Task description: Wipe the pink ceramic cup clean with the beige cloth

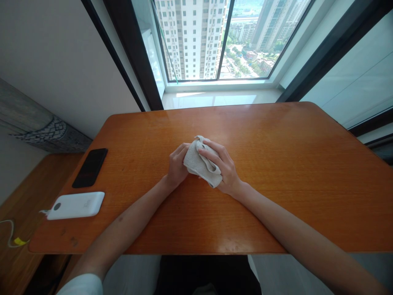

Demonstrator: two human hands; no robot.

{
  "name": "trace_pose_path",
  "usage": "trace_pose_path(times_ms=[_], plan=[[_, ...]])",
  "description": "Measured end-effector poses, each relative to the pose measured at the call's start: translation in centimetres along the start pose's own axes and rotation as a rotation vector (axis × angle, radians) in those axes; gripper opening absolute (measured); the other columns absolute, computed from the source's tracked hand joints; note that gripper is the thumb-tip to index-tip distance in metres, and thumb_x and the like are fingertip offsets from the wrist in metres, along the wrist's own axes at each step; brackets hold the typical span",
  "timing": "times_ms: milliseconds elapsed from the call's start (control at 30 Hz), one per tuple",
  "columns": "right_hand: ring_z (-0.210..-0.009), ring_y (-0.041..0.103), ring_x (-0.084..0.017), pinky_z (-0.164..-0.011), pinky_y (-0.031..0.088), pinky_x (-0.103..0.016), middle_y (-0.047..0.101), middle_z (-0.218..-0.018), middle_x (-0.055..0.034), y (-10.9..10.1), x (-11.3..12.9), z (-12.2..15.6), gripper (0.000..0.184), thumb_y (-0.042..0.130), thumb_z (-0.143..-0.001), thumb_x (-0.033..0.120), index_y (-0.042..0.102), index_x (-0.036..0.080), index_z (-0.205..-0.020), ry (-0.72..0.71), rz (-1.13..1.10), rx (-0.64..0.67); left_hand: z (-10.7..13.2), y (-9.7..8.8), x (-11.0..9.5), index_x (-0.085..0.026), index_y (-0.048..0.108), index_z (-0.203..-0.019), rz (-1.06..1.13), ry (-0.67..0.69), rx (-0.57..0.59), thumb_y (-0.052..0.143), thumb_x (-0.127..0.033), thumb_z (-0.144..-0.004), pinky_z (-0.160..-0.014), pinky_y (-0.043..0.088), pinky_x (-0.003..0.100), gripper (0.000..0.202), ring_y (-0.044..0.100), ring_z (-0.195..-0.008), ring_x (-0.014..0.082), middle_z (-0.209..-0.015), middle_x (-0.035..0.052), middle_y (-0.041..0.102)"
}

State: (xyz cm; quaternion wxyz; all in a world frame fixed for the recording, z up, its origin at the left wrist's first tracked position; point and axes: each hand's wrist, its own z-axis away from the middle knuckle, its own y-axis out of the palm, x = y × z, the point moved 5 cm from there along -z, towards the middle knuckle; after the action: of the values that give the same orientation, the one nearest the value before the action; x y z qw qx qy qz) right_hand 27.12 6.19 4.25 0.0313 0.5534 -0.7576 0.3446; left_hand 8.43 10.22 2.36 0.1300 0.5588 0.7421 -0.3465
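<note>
Head view, one table-top inventory.

Item 1: a bunched off-white terry cloth (201, 162). Nubbly, pale weave, slightly grey in the folds. Wadded into a rough, thick bundle, with a crumpled corner rising at the top and a rolled edge along the lower right. Located near the middle of the table, pressed between both hands. Whether its underside touches the wood cannot be told.

Item 2: the left hand (177, 164). Closed narrowly around the cloth's left side, fingers curled over it, wrist low near the tabletop.

Item 3: the right hand (220, 166). Arched over the cloth's right side, fingers spread across the top, holding the bundle firmly against the left hand.

Item 4: a rectangular orange-brown wooden table (291, 172). Glossy, fine-grained top with rounded corners; both forearms lie across it.

Item 5: a black smartphone (90, 168). Lying flat, screen dark, near the table's left edge, well apart from the hands.

Item 6: a white rounded power bank (76, 205). Lying flat just below the smartphone, a thin white cable (10, 233) running from its left end over the edge.

Item 7: a yellow cable tag (20, 241). Fixed on that cable, beside a lower wooden surface.

Item 8: a floor-to-ceiling window (192, 41). Beyond the table, showing white high-rise apartment towers.
</note>
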Motion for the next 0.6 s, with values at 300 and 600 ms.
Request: trace_pose_path(times_ms=[300, 600], plan=[[-0.159, 0.054, -0.039, -0.127, 0.054, -0.069, 0.050, -0.174, -0.0095, 0.3, -0.2, 0.2, 0.069, 0.068, -0.106, 0.035, 0.046, 0.043, -0.171, -0.019, 0.027, 0.015, -0.7, -0.1, 0.7, -0.020, 0.076, -0.091, 0.039, -0.194, -0.017, 0.075, -0.036, -0.102, -0.078, 0.057, 0.028, 0.019, 0.069, -0.079, 0.0158, -0.085, 0.0001, 0.075], [-0.157, 0.056, -0.039, -0.126, 0.054, -0.070, 0.052, -0.173, -0.0094, 0.1, 0.1, -0.1, 0.071, 0.071, -0.105, 0.034, 0.046, 0.044, -0.171, -0.032, 0.029, 0.001, -0.3, 1.1, 2.5, -0.017, 0.072, -0.077, 0.161, -0.428, 0.098, 0.074, -0.040, -0.097, -0.063, 0.051, 0.025, 0.031, 0.063, -0.066, 0.0138, -0.074, -0.0029, 0.075]])
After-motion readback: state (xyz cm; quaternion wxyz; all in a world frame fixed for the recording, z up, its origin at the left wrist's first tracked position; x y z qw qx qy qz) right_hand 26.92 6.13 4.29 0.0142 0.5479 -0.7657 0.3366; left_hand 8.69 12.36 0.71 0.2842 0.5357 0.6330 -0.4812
